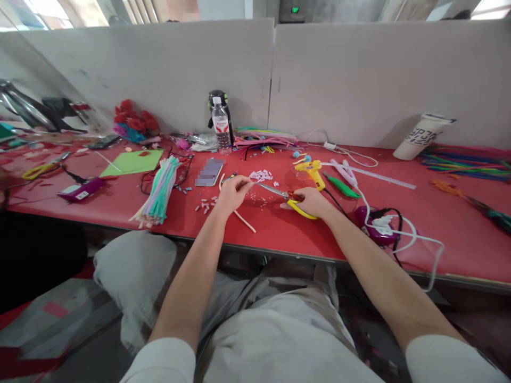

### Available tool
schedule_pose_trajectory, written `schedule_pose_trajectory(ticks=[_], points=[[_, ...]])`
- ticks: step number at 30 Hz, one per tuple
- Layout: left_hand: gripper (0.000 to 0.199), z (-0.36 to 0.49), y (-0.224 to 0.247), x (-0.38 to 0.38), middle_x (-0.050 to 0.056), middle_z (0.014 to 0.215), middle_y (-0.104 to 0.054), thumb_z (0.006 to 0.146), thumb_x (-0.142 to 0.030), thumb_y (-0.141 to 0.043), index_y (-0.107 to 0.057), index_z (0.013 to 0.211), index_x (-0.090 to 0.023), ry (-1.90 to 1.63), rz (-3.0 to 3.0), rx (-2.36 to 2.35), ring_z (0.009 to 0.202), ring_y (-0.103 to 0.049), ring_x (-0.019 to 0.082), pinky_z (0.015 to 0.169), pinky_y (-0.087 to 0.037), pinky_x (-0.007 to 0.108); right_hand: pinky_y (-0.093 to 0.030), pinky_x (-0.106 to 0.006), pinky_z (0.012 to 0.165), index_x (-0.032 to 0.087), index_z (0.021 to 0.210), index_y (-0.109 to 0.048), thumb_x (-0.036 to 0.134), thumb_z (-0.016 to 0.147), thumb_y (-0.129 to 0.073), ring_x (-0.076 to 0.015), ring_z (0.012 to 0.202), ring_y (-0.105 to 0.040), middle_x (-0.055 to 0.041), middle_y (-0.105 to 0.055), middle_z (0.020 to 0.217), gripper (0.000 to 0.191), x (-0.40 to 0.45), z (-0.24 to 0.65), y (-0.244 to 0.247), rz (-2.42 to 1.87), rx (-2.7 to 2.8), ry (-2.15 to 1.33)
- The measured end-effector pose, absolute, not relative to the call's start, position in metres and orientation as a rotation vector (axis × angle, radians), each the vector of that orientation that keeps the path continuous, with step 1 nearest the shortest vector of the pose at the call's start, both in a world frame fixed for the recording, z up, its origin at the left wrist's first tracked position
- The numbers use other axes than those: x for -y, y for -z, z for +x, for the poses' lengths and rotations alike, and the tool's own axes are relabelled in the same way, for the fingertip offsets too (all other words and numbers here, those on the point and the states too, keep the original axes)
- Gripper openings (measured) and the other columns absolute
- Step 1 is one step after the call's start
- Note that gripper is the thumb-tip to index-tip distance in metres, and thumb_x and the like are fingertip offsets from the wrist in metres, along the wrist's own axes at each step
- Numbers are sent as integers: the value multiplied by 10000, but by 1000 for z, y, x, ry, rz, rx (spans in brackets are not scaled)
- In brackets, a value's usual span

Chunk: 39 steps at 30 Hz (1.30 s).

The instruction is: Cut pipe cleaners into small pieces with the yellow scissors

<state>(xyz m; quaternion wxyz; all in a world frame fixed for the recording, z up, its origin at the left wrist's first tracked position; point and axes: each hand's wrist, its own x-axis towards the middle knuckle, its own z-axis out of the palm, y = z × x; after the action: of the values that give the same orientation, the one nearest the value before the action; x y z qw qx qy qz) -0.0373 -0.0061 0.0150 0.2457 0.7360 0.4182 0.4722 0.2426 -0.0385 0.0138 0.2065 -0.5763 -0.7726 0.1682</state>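
Observation:
My right hand (309, 202) is closed around scissors (300, 208) with yellow handles, their blades pointing left. Just beyond the blade tips, my left hand (235, 192) pinches its thumb and fingers together; what lies between the fingertips is too small to make out. A cream pipe cleaner (245, 221) passes by my left hand, partly hidden behind it, with one end toward the table's front edge. Short pink cut pieces (261, 175) lie in a pile behind the blades. More small pieces (206, 204) are scattered left of my left hand.
A bundle of pastel pipe cleaners (159, 194) and a phone (209, 173) lie to the left. A water bottle (221, 127) stands behind. On the right are a yellow glue gun (312, 171), a green pointed object (342, 186), a purple power strip (373, 226) with cables, and a leaning cup (419, 137).

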Motion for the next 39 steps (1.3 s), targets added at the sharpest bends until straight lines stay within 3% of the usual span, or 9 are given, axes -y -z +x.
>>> schedule_pose_trajectory(ticks=[39], points=[[212, -37, -17, 8, 19, 706, -659, 874, -369, -591, -658, 823, -175, -1275, 1988, -1146, 662, -603, 136, 646, -470, 260, -262, -262, 500, 199, 597, -447, 794, 639, -635, -107, 545, -349, 32, -401, 564, 625, 38, 245, -8, -1545, 2121, -495]])
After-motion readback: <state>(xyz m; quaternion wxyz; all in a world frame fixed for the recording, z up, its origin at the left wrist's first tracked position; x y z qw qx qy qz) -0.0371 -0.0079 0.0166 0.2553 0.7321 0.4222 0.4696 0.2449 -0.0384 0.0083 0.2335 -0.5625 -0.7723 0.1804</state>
